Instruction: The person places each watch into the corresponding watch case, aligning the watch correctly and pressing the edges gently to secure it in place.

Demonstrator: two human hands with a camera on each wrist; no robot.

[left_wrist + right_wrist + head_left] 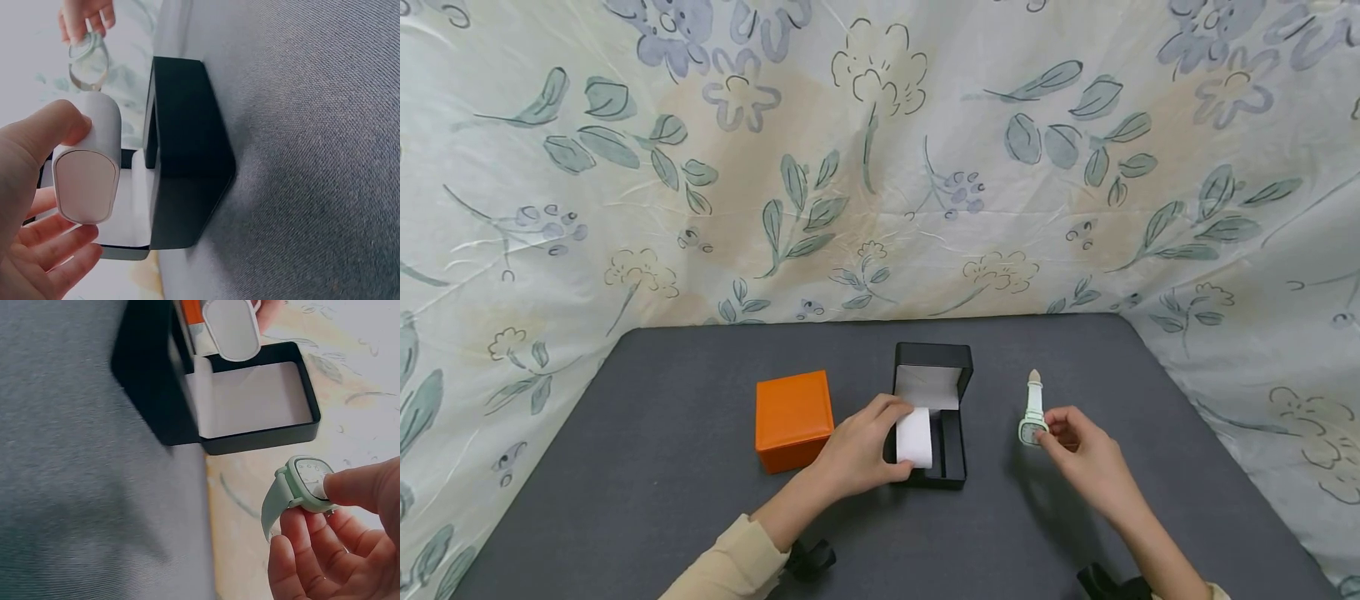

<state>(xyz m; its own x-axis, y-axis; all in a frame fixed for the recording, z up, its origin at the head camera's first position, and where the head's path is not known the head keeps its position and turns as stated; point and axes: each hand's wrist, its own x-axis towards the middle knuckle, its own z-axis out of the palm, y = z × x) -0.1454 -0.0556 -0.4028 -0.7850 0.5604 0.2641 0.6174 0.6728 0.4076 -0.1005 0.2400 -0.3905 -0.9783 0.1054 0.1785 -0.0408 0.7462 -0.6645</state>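
Observation:
My left hand [867, 450] grips a white watch cushion [913, 438] between thumb and fingers, above the open black watch box [953, 454]. The cushion's flat oval end [86, 186] faces the left wrist camera. The box's lid stands raised with a pale lining [259, 400]. To the right of the box, my right hand [1092, 460] pinches a pale green wristwatch [1033, 417] by its case, thumb on the dial. Its strap hangs loose and curved in the right wrist view [278, 503].
An orange box [793, 417], closed, sits left of the black box, close to my left forearm. Everything stands on a dark grey table [647, 467]. Behind it hangs a floral curtain [880, 167], which also borders both sides.

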